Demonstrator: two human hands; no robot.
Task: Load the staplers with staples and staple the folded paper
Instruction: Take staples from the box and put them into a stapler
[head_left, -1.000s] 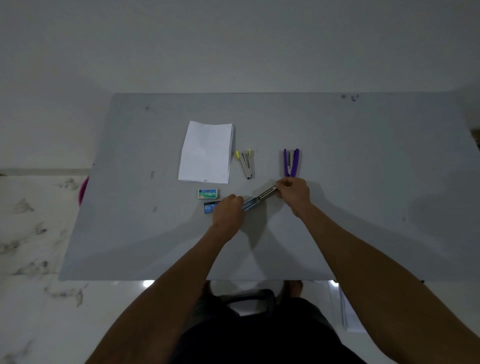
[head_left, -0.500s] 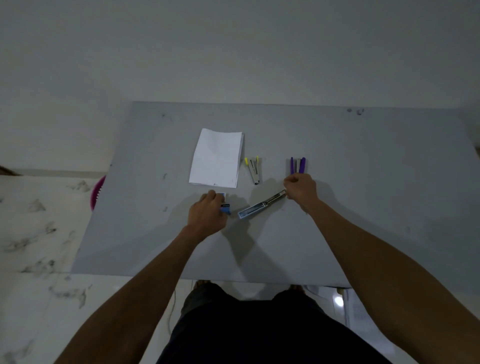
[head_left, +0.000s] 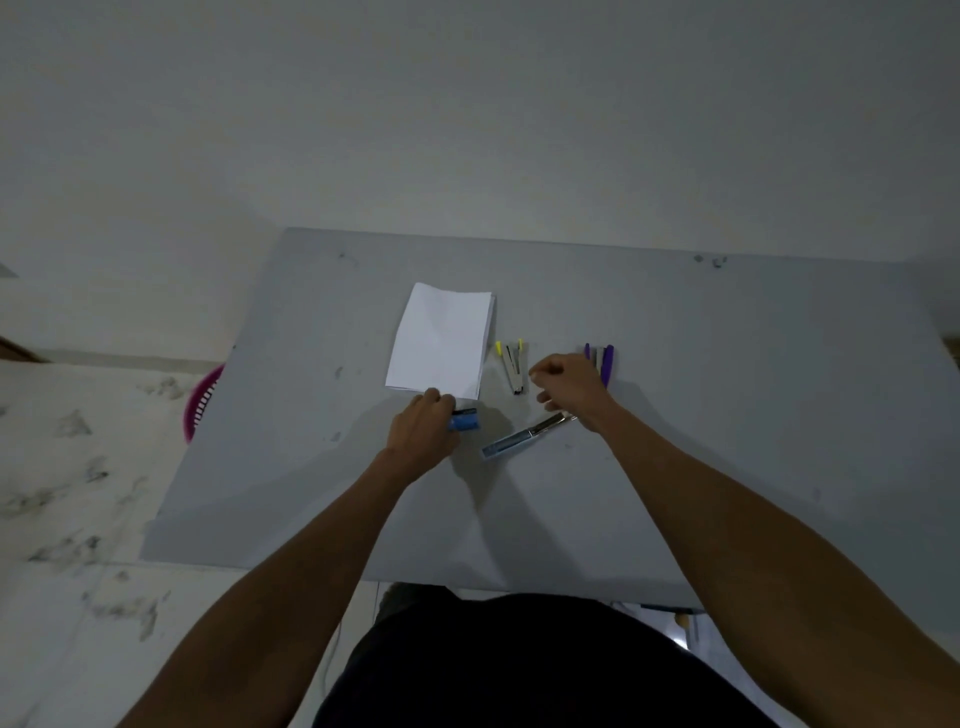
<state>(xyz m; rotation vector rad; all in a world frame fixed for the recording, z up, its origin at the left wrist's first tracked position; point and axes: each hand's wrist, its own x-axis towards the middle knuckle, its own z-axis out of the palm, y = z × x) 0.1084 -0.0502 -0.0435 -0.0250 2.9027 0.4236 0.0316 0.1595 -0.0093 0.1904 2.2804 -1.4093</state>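
A grey table (head_left: 727, 415) fills the middle of the room, its top scuffed with small dark marks; two specks sit near the far right corner. Behind it rises a plain pale wall (head_left: 467, 104); to the left the floor (head_left: 78, 467) is light marble with grey veining. A pink slotted basket (head_left: 200, 402) shows at the table's left edge, partly hidden by the tabletop; what it holds cannot be told.

Folded paper (head_left: 440, 340) left of two staplers (head_left: 513, 365) on table (head_left: 727, 415), opened stapler (head_left: 524, 435) nearer.
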